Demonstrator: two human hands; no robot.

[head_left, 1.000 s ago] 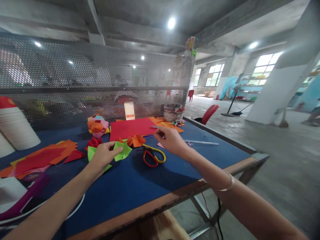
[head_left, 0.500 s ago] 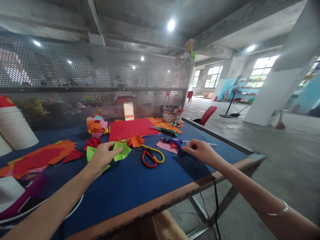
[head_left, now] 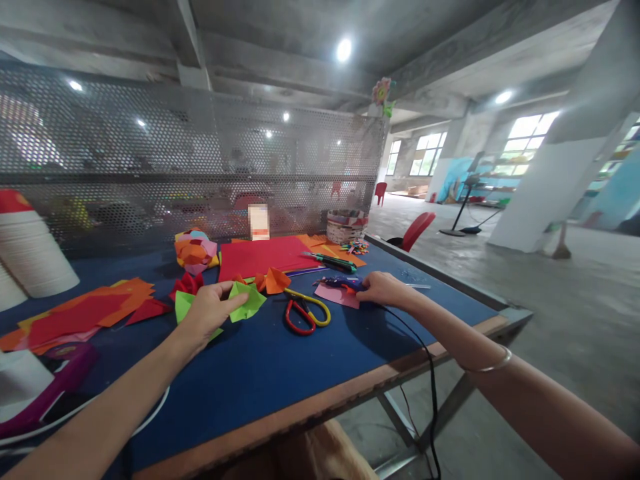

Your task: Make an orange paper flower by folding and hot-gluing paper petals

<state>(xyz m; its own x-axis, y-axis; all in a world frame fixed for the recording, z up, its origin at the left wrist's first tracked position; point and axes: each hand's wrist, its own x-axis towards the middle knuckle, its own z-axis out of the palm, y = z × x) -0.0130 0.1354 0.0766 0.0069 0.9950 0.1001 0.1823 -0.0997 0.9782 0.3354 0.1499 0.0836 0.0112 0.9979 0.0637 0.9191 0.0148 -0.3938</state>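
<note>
My left hand (head_left: 207, 312) pinches a folded green paper piece (head_left: 245, 300) just above the blue table top (head_left: 280, 367). My right hand (head_left: 383, 290) is closed round the handle of a blue glue gun (head_left: 340, 283), which lies over a pink paper scrap (head_left: 336, 295). The gun's black cord (head_left: 427, 373) runs off the table's front edge. Red and yellow scissors (head_left: 306, 311) lie between my two hands. Folded orange pieces (head_left: 274, 280) and red pieces (head_left: 187, 285) lie beside the green one.
A red sheet (head_left: 265, 255), a green-handled cutter (head_left: 333, 261), a small basket (head_left: 346, 225) and a paper ball (head_left: 195, 250) lie further back, before a perforated metal screen (head_left: 190, 167). Orange and red sheets (head_left: 85, 313) and a white spool (head_left: 30, 250) are at the left.
My right hand drew back from the far middle of the table, swung right, then closed on the glue gun. My left hand kept still with the green paper.
</note>
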